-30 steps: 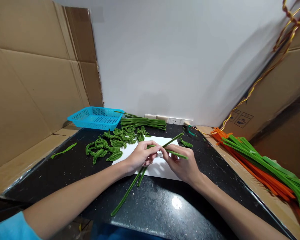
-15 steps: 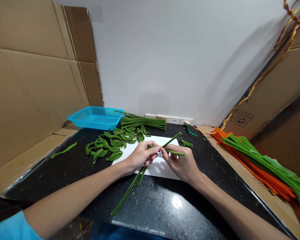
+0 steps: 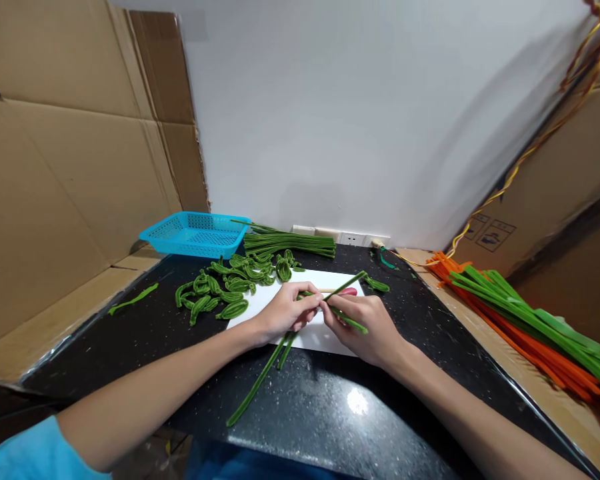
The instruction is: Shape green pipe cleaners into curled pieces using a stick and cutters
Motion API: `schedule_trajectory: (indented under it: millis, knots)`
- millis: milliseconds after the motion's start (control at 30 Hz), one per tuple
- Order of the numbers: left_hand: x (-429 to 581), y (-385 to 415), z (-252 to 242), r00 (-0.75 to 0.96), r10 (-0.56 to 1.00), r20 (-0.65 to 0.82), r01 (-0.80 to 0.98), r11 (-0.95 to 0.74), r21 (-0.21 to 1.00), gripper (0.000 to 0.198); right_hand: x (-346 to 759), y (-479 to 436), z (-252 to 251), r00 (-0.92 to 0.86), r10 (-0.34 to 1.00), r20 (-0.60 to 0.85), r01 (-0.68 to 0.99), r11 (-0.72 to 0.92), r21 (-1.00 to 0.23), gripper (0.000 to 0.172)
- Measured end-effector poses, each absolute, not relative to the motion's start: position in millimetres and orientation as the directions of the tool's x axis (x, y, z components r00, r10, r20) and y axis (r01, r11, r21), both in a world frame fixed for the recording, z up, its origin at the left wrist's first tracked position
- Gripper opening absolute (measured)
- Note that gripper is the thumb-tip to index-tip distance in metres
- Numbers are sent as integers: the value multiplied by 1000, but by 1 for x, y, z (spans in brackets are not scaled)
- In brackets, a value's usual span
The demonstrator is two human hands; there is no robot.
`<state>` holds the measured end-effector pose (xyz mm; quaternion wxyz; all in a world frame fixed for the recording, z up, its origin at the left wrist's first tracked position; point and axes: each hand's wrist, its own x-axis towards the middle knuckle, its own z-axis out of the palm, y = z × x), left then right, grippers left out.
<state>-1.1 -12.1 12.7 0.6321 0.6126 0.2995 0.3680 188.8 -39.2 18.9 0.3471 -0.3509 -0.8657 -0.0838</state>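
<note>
Over the white sheet (image 3: 323,337), I see the left hand (image 3: 287,313) pinching crossed green stems (image 3: 347,285), likely for steadiness, while the right hand (image 3: 365,327) pinches them just alongside

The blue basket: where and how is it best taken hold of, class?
Probably pinch the blue basket by its near rim, coming from the front: it sits open side up, with that long edge facing the camera. The far right corner looks worse, as a green strip seems to cross it.

Twisted wire (image 3: 526,155), white sockets (image 3: 351,239), brown cardboard (image 3: 75,173)
</note>
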Motion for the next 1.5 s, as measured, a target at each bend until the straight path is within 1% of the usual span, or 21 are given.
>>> schedule_trajectory:
  millis: [233, 733, 1033, 1133, 1300, 1500]
  knots:
    - [-2, -11, 12, 560, 826, 59, -87, -12, 996, 37, 190, -40, 19, -548, 543, 636, 651, 755, -83, 31]
    - [-1, -10, 10, 560, 827, 46, -102, 14, 995, 35, 191, -39, 18, -569, 575, 588, 646, 755, -112, 30]
    - [-2, -9, 4, 567, 820, 79, -80, -40, 996, 33, 191, -40, 21, -659, 557, 505, 620, 783, -55, 31]
    - [-2, -9, 3, 568, 820, 73, -81, -33, 996, 34, 191, -39, 19, -650, 568, 505, 633, 772, -53, 32]
    - [0, -10, 8, 558, 829, 23, -74, 22, 997, 35, 191, -39, 18, -616, 584, 528, 662, 748, -55, 34]
    - [-2, -8, 7, 583, 812, 31, -87, 25, 996, 39, 190, -40, 19, -608, 586, 535, 668, 743, -54, 36]
